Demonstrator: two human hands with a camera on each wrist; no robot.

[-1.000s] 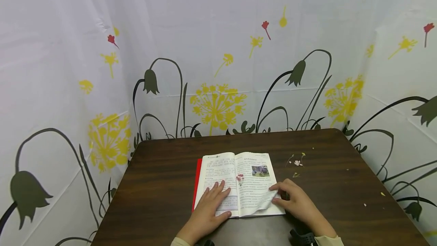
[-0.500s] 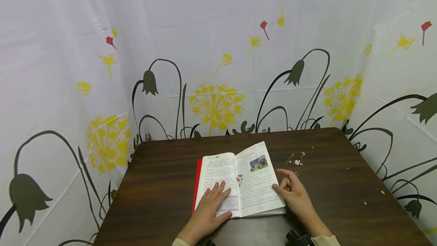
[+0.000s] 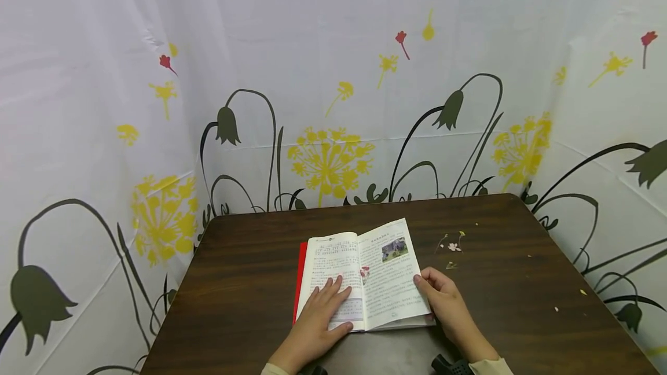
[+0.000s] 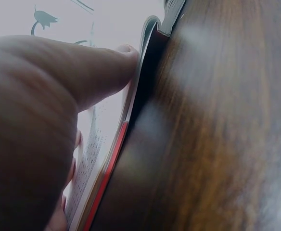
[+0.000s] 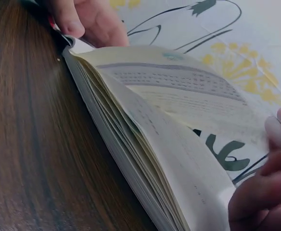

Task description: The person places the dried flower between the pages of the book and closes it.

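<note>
An open book (image 3: pixel 333 256) with a red cover edge on its left lies on the table. My left hand (image 3: pixel 318 320) rests on the left page with fingers spread; in the left wrist view its thumb (image 4: pixel 107 70) presses near the book's lower edge. My right hand (image 3: pixel 450 305) pinches the outer edge of the lifted right page (image 3: pixel 393 288), thumb on top. In the right wrist view this page (image 5: pixel 174 106) curves up off the pages beneath, with the right fingers (image 5: pixel 263 197) at its far edge. A small pinkish-red flower (image 3: pixel 365 274) lies on the book near the gutter.
Right of the book, on the dark wooden table (image 3: pixel 250 271), lie a few small flowers (image 3: pixel 454 246) with thin stems and a small leaf (image 3: pixel 451 265). Tiny petals and bits (image 3: pixel 556 309) are scattered farther right. A flower-patterned curtain (image 3: pixel 333 74) hangs behind.
The right page, its lower corner curled over earlier, now stands raised and tilted. My right fingers, extended half a second ago, have closed on its edge. The left hand stays put.
</note>
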